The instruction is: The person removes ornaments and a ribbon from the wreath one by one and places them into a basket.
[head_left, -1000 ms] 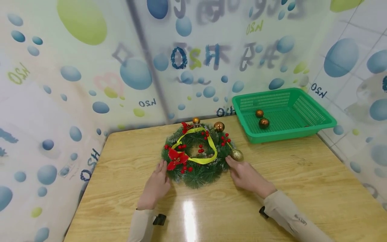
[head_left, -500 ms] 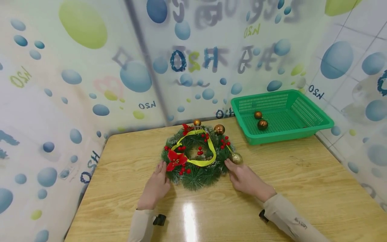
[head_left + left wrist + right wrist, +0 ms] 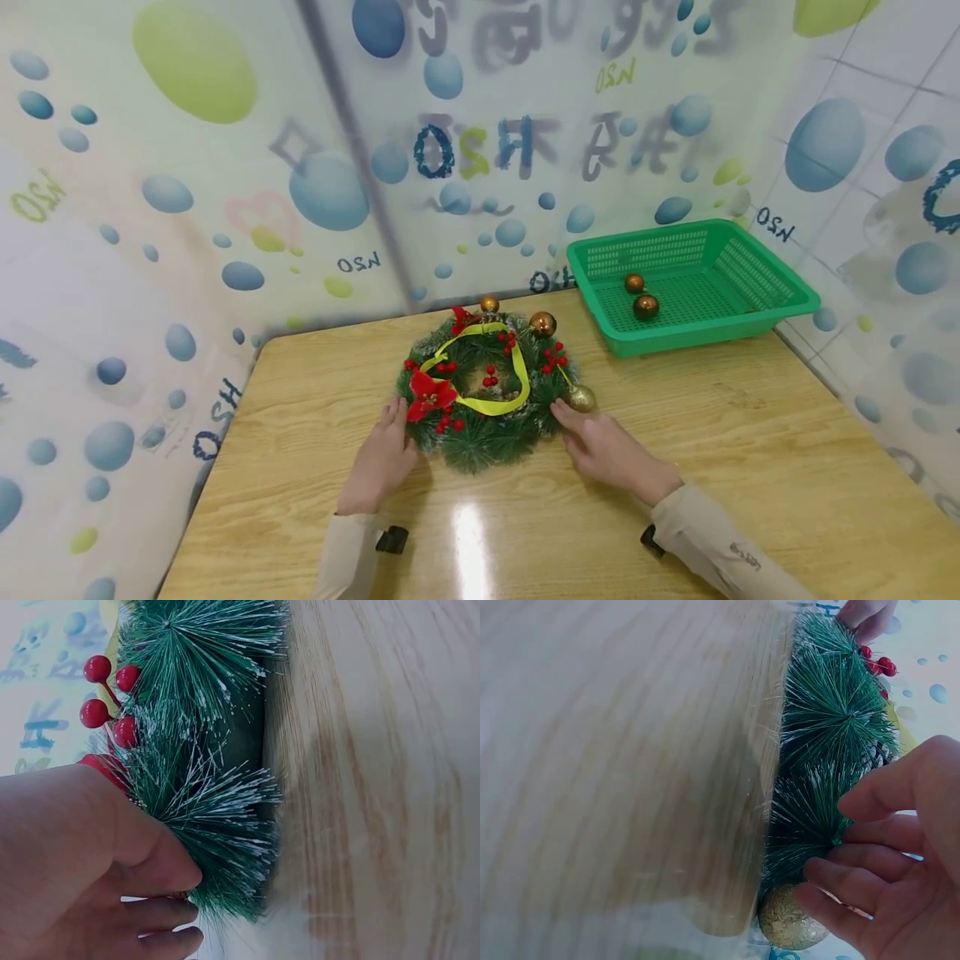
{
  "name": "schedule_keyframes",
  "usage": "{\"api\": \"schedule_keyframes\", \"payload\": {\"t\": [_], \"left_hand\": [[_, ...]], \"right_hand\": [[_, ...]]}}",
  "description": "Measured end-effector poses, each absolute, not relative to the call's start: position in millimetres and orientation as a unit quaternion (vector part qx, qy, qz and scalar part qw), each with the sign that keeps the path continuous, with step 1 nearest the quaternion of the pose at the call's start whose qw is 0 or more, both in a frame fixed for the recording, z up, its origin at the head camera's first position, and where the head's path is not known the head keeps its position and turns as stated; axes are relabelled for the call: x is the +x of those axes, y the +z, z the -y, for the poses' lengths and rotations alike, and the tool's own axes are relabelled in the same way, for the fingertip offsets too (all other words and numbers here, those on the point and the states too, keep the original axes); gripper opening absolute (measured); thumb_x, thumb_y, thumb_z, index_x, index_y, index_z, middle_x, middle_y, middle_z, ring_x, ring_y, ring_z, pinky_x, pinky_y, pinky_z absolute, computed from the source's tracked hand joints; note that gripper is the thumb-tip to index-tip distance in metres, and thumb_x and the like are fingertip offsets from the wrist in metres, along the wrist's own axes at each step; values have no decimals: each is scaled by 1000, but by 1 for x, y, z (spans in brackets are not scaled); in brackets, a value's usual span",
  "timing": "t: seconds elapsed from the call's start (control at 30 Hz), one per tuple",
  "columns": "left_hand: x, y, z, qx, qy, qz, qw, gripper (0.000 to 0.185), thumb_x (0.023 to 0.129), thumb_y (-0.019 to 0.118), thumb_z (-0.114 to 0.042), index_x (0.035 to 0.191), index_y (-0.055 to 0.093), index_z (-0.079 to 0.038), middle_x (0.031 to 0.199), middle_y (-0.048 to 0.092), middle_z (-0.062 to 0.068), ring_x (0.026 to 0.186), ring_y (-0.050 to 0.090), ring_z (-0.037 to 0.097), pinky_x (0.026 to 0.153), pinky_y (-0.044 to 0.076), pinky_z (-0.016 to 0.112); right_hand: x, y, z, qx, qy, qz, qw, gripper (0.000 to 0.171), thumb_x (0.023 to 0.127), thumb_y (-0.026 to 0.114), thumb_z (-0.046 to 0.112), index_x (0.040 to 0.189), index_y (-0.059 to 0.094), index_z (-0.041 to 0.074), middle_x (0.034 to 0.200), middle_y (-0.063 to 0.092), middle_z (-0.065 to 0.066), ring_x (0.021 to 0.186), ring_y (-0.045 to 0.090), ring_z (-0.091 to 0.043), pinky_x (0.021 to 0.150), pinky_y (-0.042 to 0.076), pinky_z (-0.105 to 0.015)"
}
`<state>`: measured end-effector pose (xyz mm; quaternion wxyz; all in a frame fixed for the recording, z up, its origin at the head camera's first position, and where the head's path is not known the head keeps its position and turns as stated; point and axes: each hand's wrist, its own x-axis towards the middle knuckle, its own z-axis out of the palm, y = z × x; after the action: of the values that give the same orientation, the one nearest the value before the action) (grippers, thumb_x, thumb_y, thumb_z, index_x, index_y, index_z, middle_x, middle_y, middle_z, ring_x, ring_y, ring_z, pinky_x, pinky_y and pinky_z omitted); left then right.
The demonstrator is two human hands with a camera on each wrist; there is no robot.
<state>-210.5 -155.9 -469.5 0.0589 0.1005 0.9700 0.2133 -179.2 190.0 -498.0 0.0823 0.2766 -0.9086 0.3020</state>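
Note:
A green wreath (image 3: 472,446) lies on the wooden table, its needles tipped with white. Red berries (image 3: 448,423), a red poinsettia (image 3: 431,395) and a yellow ribbon (image 3: 498,407) decorate it. Two shiny baubles, one orange (image 3: 490,305) and one copper (image 3: 543,323), sit along its far edge. My left hand (image 3: 381,461) touches the wreath's left side with fairly straight fingers; the left wrist view has the thumb against the needles. On the opposite side my right hand (image 3: 611,446) touches the rim, beside a gold glitter bauble (image 3: 789,919), thumb and fingers apart.
A green plastic basket (image 3: 675,337) stands at the back right of the table (image 3: 315,433), with two copper baubles (image 3: 646,307) inside. A wall covering printed with blue and green bubbles (image 3: 330,192) rises behind the table and along both sides.
The head view has shifted slightly. Both hands stay at the wreath's sides, and its decorations keep their arrangement.

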Motion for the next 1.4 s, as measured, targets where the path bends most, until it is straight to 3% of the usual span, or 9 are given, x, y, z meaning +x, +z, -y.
{"api": "schedule_keyframes", "payload": {"t": [0.3, 0.47, 0.77, 0.93, 1.07, 1.13, 1.27, 1.33, 1.4], "left_hand": [[-209, -473, 165, 87, 212, -971, 65, 68, 96, 44, -7, 157, 17, 10, 166, 13, 29, 152, 16, 49, 124, 22, 60], [-203, -478, 168, 87, 206, -973, 60, 69, 96, 44, -6, 157, 16, 10, 166, 13, 30, 152, 15, 50, 124, 21, 60], [-181, -482, 167, 88, 224, -970, 40, 70, 98, 44, -6, 158, 11, 10, 165, 10, 32, 151, 14, 52, 124, 21, 61], [-166, -476, 160, 101, 223, -969, 25, 68, 97, 47, -4, 157, 18, 11, 165, 16, 31, 151, 18, 51, 123, 23, 61], [-155, -471, 152, 110, 231, -967, 19, 67, 97, 49, -4, 156, 20, 11, 165, 17, 30, 151, 19, 51, 123, 23, 61], [-151, -469, 149, 113, 234, -965, 18, 67, 97, 50, -4, 156, 21, 11, 165, 17, 29, 151, 19, 51, 122, 23, 61], [-144, -467, 145, 115, 232, -966, 19, 67, 97, 50, -3, 156, 21, 10, 165, 17, 28, 151, 20, 50, 122, 23, 61], [-144, -467, 144, 117, 231, -966, 14, 66, 97, 50, -3, 156, 22, 10, 165, 18, 28, 151, 21, 50, 123, 24, 61], [-145, -467, 142, 120, 229, -966, 7, 66, 98, 50, -4, 156, 23, 10, 165, 19, 28, 151, 21, 49, 123, 24, 60]], "right_hand": [[-174, -501, -178, 300, 306, 900, 85, 49, 91, 57, -6, 138, 51, -17, 139, 51, -39, 42, 24, 11, 45, 43, -9], [-167, -504, -174, 298, 315, 898, 80, 50, 90, 58, -6, 138, 50, -18, 141, 48, -41, 43, 25, 11, 44, 43, -8], [-166, -498, -189, 261, 316, 891, 195, 42, 87, 65, -8, 129, 64, -8, 116, 73, -25, 49, 23, 11, 52, 45, -15], [-176, -496, -206, 235, 311, 896, 213, 41, 86, 67, -6, 127, 63, -11, 116, 71, -29, 46, 20, 13, 48, 43, -15], [-182, -496, -212, 212, 305, 907, 197, 43, 87, 69, -2, 128, 61, -14, 116, 70, -32, 44, 17, 11, 47, 41, -16], [-183, -497, -214, 201, 304, 914, 180, 46, 87, 70, 0, 129, 60, -15, 112, 71, -31, 43, 24, 6, 48, 44, -19], [-186, -501, -215, 182, 298, 924, 159, 49, 85, 74, 3, 129, 59, -15, 108, 72, -30, 60, 62, -13, 64, 62, -34], [-187, -502, -215, 173, 299, 926, 151, 50, 85, 75, 4, 128, 59, -15, 108, 72, -29, 72, 68, -21, 71, 64, -40], [-188, -504, -216, 164, 304, 928, 143, 50, 85, 75, 5, 129, 59, -16, 104, 73, -28, 70, 68, -22, 69, 63, -40]]}}
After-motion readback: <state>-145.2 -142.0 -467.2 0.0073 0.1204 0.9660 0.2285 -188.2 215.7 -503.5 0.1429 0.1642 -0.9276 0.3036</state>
